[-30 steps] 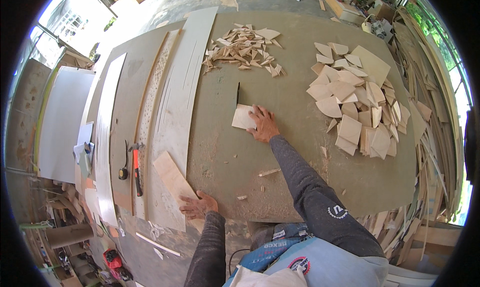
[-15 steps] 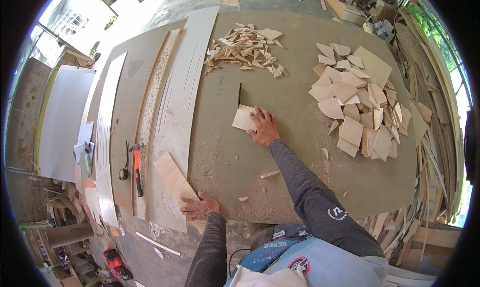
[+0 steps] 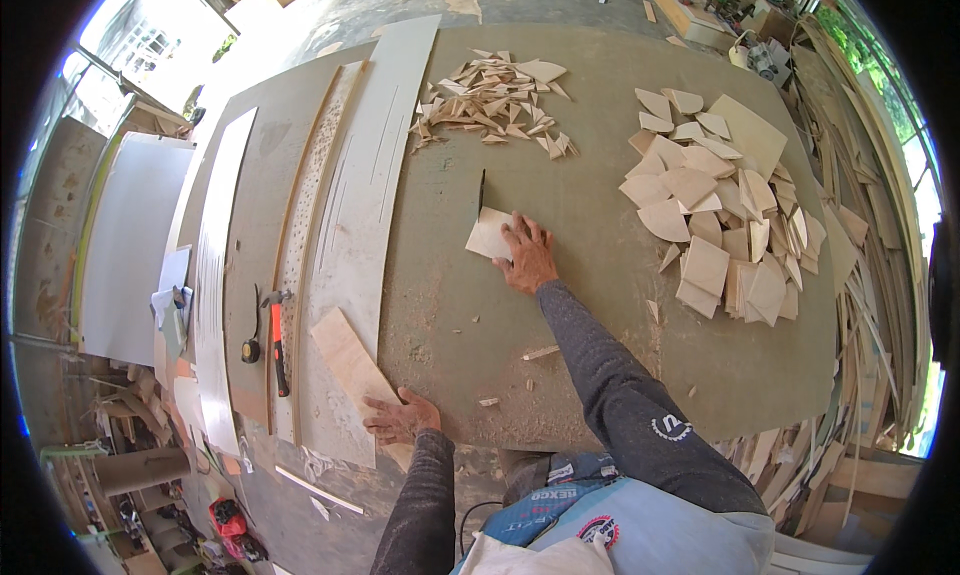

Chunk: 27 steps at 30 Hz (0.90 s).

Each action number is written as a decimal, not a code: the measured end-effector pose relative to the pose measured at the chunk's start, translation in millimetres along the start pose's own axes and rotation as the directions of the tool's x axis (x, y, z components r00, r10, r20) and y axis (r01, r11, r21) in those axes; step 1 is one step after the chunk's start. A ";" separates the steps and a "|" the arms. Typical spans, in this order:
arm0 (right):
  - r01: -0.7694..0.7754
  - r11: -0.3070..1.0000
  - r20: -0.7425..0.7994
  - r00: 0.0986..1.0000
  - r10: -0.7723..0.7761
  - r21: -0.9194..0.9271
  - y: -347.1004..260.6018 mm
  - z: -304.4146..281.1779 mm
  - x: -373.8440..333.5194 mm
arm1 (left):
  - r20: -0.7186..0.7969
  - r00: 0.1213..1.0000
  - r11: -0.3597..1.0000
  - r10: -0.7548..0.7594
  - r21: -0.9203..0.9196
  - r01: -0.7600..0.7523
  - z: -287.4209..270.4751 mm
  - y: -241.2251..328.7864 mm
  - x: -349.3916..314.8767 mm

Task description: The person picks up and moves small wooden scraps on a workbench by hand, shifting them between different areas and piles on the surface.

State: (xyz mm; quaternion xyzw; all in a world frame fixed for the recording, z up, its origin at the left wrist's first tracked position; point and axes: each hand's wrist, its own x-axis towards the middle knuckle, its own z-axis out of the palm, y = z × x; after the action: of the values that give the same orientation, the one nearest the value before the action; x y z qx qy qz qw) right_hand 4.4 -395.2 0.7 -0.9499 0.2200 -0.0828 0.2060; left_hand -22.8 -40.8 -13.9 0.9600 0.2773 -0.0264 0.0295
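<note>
My right hand [image 3: 530,254] presses on a small pale plywood piece [image 3: 488,233], fingers bent over its right side. The piece lies on the large brownish table [image 3: 600,375]. Just beyond its far edge is a thin dark upright strip [image 3: 482,189], possibly a blade; I cannot tell for sure. My left hand [image 3: 404,416] lies with fingers spread on the near end of a long plywood strip [image 3: 350,354], which rests at an angle across the edge of a white board [image 3: 372,175].
Curved plywood pieces [image 3: 690,185] are heaped at the right, and thin pointed offcuts [image 3: 490,95] at the far side. A hammer [image 3: 278,345] and a tape measure [image 3: 250,351] lie on the left. Sawdust [image 3: 530,400] covers the near part. Stacked boards [image 3: 870,215] stand beyond the right edge.
The plywood piece under my right hand appears to have edged slightly away from me, toward the dark strip. My left hand stays on the plywood strip.
</note>
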 end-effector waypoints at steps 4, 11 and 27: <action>-0.021 1.000 0.021 1.000 0.021 -0.002 -2.4 -4.3 3.5 | 0.010 1.000 1.000 0.004 0.006 -0.004 -4.4 0.8 -1.7; -0.055 0.998 0.041 0.998 0.055 0.018 -3.0 -6.2 10.8 | 0.035 0.999 1.000 0.002 0.009 -0.002 -7.9 1.8 -2.4; -0.056 0.998 0.009 0.998 0.056 0.003 5.1 -7.9 27.9 | 0.023 0.999 0.999 0.022 -0.032 -0.022 -7.1 -0.2 -3.9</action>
State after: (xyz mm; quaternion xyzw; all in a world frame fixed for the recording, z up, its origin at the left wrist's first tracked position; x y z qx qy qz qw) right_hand 25.3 -414.8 7.5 -0.9434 0.2455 -0.0730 0.2109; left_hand -25.9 -42.2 -6.6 0.9620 0.2668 -0.0327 0.0484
